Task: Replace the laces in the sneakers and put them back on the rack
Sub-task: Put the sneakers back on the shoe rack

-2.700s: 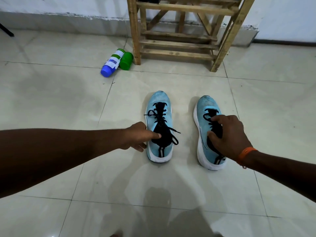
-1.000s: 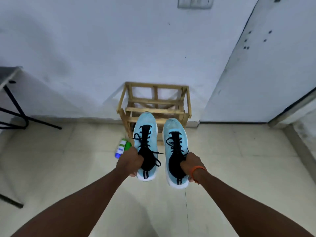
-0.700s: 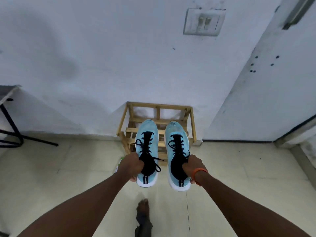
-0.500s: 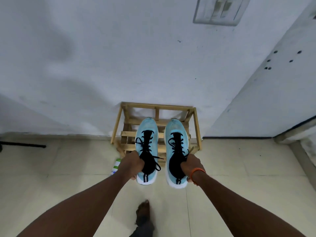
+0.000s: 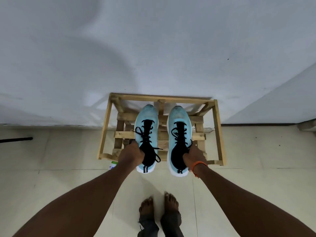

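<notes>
Both sneakers over the rack, one in each hand.

The left hand (image 5: pixel 130 155) curls round the heel opening of the left sneaker (image 5: pixel 147 119), and the right hand (image 5: pixel 193 156) clamps the right sneaker (image 5: pixel 179 119) the same way. Toes point away, so each can go down flat. Black laces (image 5: pixel 142 133) are threaded and tied on both (lacing looks done). The pair hangs side by side, apart, above the wooden rack (image 5: pixel 217 130). Whether the soles touch its slats, I cannot tell. I'd judge the heel grip keeps knuckles clear of the frame. A bottle (image 5: pixel 113 164) peeks out by the rack's left corner.
</notes>
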